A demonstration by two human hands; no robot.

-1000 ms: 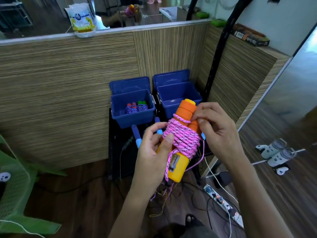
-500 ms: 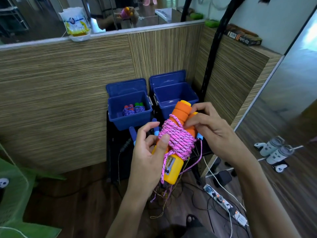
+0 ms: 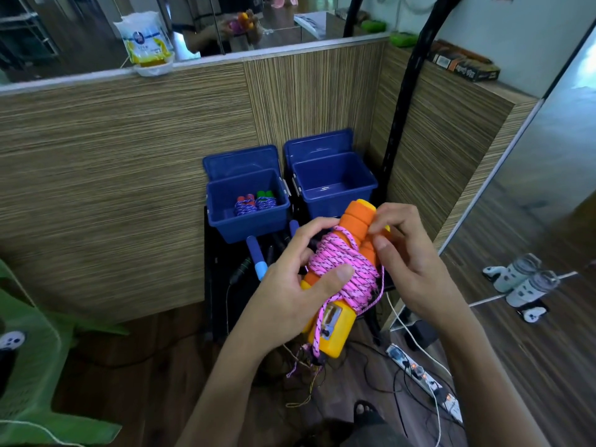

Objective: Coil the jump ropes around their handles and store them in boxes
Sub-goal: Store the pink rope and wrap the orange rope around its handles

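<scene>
over by the two blue boxes, the left hand grips the orange handles, thumb pressed on the pink rope, nearly all coiled. the right hand pinches at the handle tops, a loose tail dangling. left box holds wrapped ropes; right box looks empty. blue-handled rope waits uncoiled on the table.

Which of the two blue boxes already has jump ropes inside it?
The left blue plastic box, by the wood panel: two purple coiled ropes lie inside it. The right blue box beside it shows only its bare bottom.
</scene>
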